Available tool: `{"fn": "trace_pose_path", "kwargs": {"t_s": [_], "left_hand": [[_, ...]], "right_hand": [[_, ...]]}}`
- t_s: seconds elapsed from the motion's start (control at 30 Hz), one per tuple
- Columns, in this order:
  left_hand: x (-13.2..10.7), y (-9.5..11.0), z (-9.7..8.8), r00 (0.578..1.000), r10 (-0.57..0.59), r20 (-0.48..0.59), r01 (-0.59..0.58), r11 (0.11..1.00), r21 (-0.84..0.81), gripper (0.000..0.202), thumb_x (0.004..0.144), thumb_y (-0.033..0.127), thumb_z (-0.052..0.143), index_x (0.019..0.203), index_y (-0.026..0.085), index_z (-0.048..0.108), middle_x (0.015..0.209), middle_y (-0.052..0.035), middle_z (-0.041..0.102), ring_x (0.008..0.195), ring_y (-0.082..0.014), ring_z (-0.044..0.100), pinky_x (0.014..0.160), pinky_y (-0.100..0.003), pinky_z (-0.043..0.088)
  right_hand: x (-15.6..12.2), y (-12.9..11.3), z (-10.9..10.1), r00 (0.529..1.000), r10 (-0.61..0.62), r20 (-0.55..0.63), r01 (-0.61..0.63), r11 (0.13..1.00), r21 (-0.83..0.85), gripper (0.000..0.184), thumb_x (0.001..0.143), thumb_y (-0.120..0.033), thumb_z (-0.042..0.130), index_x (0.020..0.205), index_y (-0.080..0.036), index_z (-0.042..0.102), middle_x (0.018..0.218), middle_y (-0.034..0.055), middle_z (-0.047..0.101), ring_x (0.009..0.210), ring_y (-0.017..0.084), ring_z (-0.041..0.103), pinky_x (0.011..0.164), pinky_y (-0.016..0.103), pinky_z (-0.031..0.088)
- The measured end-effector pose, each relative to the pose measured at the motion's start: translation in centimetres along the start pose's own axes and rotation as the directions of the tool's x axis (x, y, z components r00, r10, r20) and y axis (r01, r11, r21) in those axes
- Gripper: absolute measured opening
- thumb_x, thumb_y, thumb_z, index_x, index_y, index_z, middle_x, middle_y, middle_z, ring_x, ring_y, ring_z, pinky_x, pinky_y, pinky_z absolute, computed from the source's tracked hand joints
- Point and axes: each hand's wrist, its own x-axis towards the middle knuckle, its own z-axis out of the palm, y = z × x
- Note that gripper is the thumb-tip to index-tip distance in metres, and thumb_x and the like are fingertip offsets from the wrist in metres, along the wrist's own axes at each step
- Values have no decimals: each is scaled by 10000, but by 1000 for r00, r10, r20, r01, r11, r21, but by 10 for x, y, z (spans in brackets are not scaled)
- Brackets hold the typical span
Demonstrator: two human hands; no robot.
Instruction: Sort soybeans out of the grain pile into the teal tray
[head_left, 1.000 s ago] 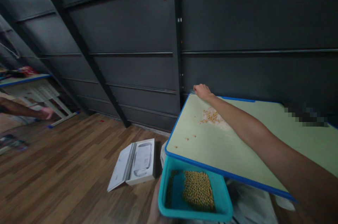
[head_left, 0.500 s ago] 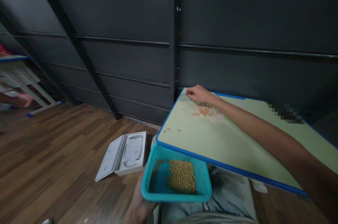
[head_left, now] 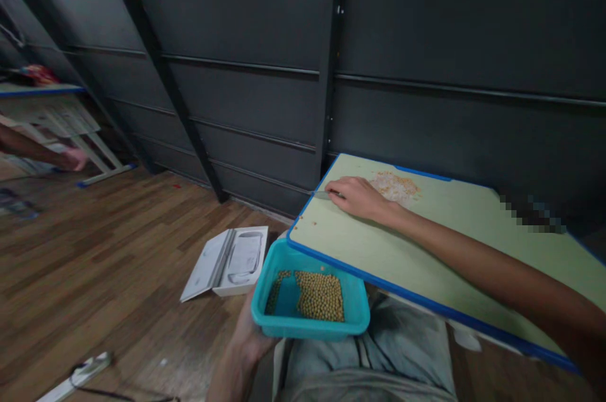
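Note:
My left hand (head_left: 253, 332) grips a turquoise plastic tub (head_left: 310, 331) from its left side; the fingers are partly hidden beneath it. Inside the tub lie soybeans (head_left: 322, 298), heaped toward the right with a narrow strip along the left. My right hand (head_left: 355, 195) is closed on a thin, flat, grey blade-like piece (head_left: 320, 194), low over the table's left side. Behind that hand, a pile of pale grains and orange-yellow bits (head_left: 395, 187) is spread on the table. A few loose soybeans (head_left: 315, 223) lie near the table's left corner, above the tub.
The pale green table (head_left: 454, 244) has a blue rim and stands against a dark panelled wall (head_left: 237, 17). A white box (head_left: 243, 263) lies opened on the wooden floor. Another person's hand (head_left: 73, 159) shows at far left beside a second table (head_left: 42, 91).
My right hand has moved toward me from the table's far left corner to its left edge, carrying the flat piece. One bean now appears near the tub's far inner wall. The view has shifted slightly.

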Motion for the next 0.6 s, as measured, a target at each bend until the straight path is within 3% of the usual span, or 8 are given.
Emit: {"fn": "trace_pose_path", "kwargs": {"t_s": [0.33, 0.47, 0.6], "left_hand": [[5, 0, -1, 990, -26, 140, 35, 998, -60, 378, 913, 267, 672, 1260, 132, 733, 1037, -115, 852, 1072, -323, 784, 1037, -471, 596], [9, -1, -2, 992, -32, 119, 40, 997, -62, 315, 920, 274, 664, 1174, 113, 759, 980, -120, 854, 1096, -326, 776, 1074, -470, 572], [10, -3, 1, 994, -34, 107, 38, 999, -37, 346, 943, 315, 638, 1206, 114, 742, 997, -119, 852, 1112, -326, 769, 1070, -482, 575]], "right_hand": [[-33, -46, -4, 974, -224, -34, 227, 969, 99, 201, 1074, -227, 534, 1139, -194, 721, 1088, 75, 779, 985, 211, 692, 878, 351, 480], [-46, -61, -11, 960, -275, -54, 280, 949, 144, 211, 1080, -242, 521, 1132, -191, 719, 1047, 59, 786, 940, 199, 700, 864, 351, 473], [-56, -70, -18, 942, -326, -79, 335, 925, 178, 215, 1078, -263, 532, 1107, -181, 728, 997, 65, 782, 913, 201, 702, 847, 355, 477]]}}
